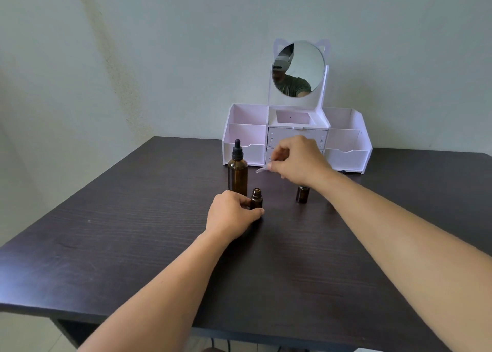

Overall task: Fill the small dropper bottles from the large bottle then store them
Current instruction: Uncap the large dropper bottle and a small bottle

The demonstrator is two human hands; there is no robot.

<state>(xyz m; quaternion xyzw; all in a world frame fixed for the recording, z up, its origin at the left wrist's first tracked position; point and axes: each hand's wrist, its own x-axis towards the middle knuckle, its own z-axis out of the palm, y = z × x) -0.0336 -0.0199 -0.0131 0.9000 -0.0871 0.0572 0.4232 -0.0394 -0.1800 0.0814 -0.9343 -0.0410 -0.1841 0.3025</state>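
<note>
A large amber bottle (pixel 237 174) with a black dropper cap stands upright on the dark table (pixel 133 245). Just in front of it, my left hand (pixel 231 214) grips a small amber bottle (pixel 256 198) whose neck is uncapped. My right hand (pixel 299 161) hovers above the table and pinches a dropper, its clear glass tip (pixel 261 169) pointing left toward the large bottle. A second small amber bottle (pixel 302 194) stands under my right wrist, its top hidden by the hand.
A white desk organiser (pixel 346 138) with open side compartments, small drawers and a round cat-eared mirror (pixel 298 68) stands at the table's far edge against the wall. A small dark object (pixel 343 171) lies by its right foot.
</note>
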